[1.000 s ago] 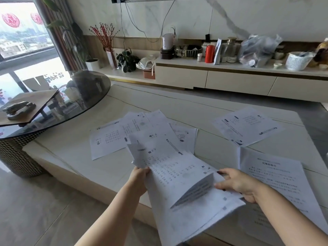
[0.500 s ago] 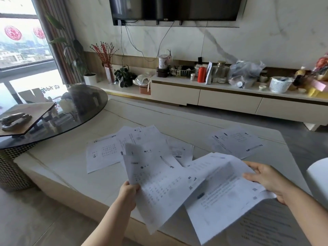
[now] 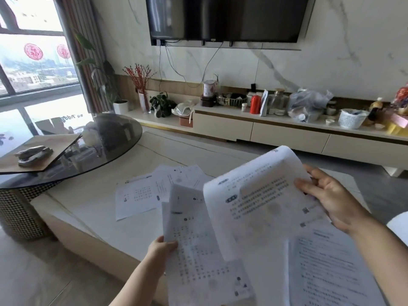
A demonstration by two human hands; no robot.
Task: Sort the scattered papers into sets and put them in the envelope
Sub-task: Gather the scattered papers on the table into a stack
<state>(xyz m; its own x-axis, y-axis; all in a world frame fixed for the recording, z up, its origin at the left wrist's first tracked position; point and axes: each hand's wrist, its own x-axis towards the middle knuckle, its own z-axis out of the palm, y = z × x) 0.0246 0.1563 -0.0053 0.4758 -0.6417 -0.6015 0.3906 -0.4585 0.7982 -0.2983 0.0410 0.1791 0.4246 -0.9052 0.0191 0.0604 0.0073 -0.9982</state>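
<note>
Left hand [image 3: 162, 250] pinches the left edge of a small stack of grid-printed sheets [image 3: 198, 257], thumb on top, fingers hidden underneath. Right hand [image 3: 329, 199] grips the right edge of a text-printed sheet [image 3: 260, 199], fingers curled over the margin; the sheet's far corner curls upward, unsupported.

Handling, judged: ordinary office paper, very light, limp, no stiffness beyond what a slight bow gives it. Sheets slide easily over one another, so a loose stack will probably fan or shed a page if tilted. An edge pinch near mid-side seems the sound hold; a corner hold would let the page droop and crease. Squaring the edges against the tabletop before bundling looks advisable.

More loose papers [image 3: 141, 195] lie overlapped beyond the left hand, and another printed page [image 3: 331, 266] lies flat beneath the right forearm. No envelope identifiable in view. Sorting appears early: most pages not yet grouped.

Surface: low pale table [image 3: 88, 195], smooth and stone-like, likely slick under paper; flat sheets may need lifting by a slid-out edge.

Room: round dark glass table [image 3: 106, 151] far left of the left hand, with a board and a stapler-like object on it. Cluttered TV cabinet [image 3: 276, 131] and wall-mounted TV [image 3: 225, 18] beyond both hands. Window to the far left.
</note>
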